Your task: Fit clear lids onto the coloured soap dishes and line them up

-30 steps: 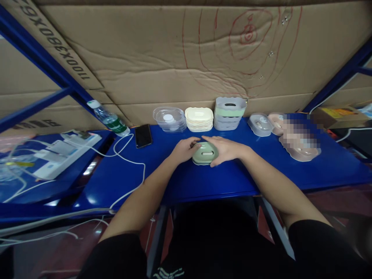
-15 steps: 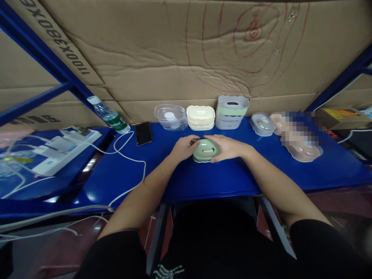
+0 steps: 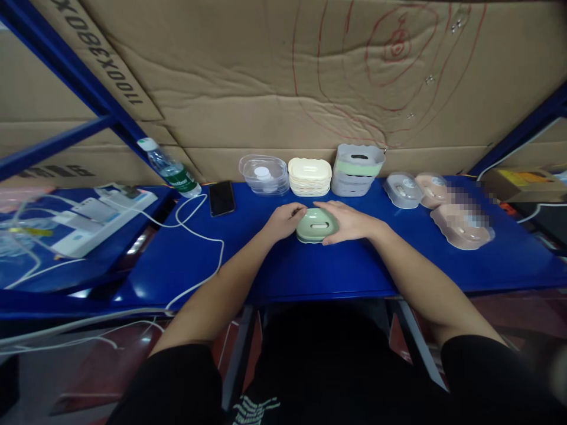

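A small green soap box (image 3: pixel 317 222) with a clear, shiny cover and a pale slot in its middle rests on the blue table. My right hand (image 3: pixel 348 221) curves round its right side, thumb near the front edge and fingers behind. At the upper left corner of the box, my left hand (image 3: pixel 286 221) has its fingers curled in and the fingertips against the edge. Behind the hands stand a stack of clear lids (image 3: pixel 264 176), a stack of cream trays (image 3: pixel 309 176) and a stack of grey and green box bases (image 3: pixel 358 171).
To the right lie a grey covered box (image 3: pixel 403 190) and pinkish ones (image 3: pixel 463 227), partly blurred out. On the left are a phone (image 3: pixel 222 198), a tilted water bottle (image 3: pixel 175 174), a white cable (image 3: pixel 221 254) and a power strip (image 3: pixel 104 224). Cardboard (image 3: pixel 221 71) walls the back.
The camera view has shifted slightly. Both hands stay at the green soap box, with only a small change in the left fingers at its corner.
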`<state>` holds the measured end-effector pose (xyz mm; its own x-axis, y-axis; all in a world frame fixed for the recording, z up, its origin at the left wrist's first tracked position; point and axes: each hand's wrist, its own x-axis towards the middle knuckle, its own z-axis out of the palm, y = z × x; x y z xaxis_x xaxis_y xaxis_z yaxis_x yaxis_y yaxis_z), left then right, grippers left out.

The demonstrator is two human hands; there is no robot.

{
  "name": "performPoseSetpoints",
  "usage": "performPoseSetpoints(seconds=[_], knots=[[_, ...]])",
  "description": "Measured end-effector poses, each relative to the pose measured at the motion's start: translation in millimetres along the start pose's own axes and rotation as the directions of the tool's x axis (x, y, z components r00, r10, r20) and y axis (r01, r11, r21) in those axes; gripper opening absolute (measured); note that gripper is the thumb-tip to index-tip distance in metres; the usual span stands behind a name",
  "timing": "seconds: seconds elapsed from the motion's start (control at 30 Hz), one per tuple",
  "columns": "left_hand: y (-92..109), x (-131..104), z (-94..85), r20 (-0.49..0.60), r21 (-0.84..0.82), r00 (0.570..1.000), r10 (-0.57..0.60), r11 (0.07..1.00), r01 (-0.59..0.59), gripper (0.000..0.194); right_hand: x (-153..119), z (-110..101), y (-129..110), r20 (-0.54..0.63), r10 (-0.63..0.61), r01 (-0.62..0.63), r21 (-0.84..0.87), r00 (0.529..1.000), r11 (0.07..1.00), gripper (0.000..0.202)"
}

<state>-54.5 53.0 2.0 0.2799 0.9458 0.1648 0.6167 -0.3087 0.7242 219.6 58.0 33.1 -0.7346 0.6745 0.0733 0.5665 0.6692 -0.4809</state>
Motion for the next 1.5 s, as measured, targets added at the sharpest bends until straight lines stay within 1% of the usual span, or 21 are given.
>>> performPoseSetpoints(seconds=[0.17, 0.27, 0.37, 0.5, 0.7, 0.8, 0.93, 1.03, 1.2, 1.33, 1.5], knots=[[0, -1, -1.1, 0.037, 0.012, 0.999, 0.014, 1.000, -0.015, 0.039, 0, 1, -1, -0.034, -0.015, 0.015, -0.007, 0.999, 1.000, 0.130], [1, -1, -2.6, 0.039, 0.054, 0.999, 0.001, 0.999, -0.003, 0.037, 0, 1, 0, -0.041, -0.011, 0.011, 0.008, 0.999, 1.000, 0.126], [2, 0, -3.2, 0.045, 0.100, 0.999, -0.010, 0.995, 0.005, 0.035, 2, 3, 1, -0.037, -0.034, 0.034, -0.006, 0.999, 0.999, 0.119], [2, 0, -3.0, 0.052, 0.140, 0.998, 0.042, 0.989, -0.049, 0.030, 3, 3, -1, 0.029, -0.042, 0.043, -0.047, 0.999, 0.998, 0.109], [4, -4, -3.7, 0.038, 0.121, 0.994, 0.107, 0.986, -0.110, 0.031, -2, -1, -10, 0.011, -0.048, 0.049, -0.077, 0.999, 0.996, 0.116], [5, -5, -2.7, 0.040, 0.103, 0.991, 0.126, 0.986, -0.130, 0.031, -6, -7, -18, 0.046, -0.009, 0.012, -0.067, 0.999, 0.998, 0.114], [8, -7, -0.1, 0.043, 0.079, 0.988, 0.146, 0.986, -0.149, 0.029, -11, -12, -28, 0.103, 0.085, -0.077, -0.082, 0.991, 0.994, 0.120], [9, -8, 0.7, 0.024, 0.068, 0.987, 0.158, 0.985, -0.160, 0.029, -12, -9, -31, 0.087, 0.097, -0.085, -0.136, 0.991, 0.987, 0.118], [10, -9, -0.4, 0.018, 0.086, 0.990, 0.137, 0.987, -0.138, 0.029, -11, 2, -27, 0.001, 0.047, -0.046, -0.183, 0.999, 0.982, 0.112], [12, -10, -1.5, 0.018, 0.126, 0.995, 0.099, 0.987, -0.101, 0.027, -6, 7, -24, 0.009, 0.057, -0.054, -0.169, 0.998, 0.984, 0.110], [10, -7, -3.7, -0.012, 0.150, 0.998, 0.067, 0.987, -0.064, 0.026, 3, 13, -15, 0.001, 0.018, -0.017, -0.143, 1.000, 0.990, 0.117]])
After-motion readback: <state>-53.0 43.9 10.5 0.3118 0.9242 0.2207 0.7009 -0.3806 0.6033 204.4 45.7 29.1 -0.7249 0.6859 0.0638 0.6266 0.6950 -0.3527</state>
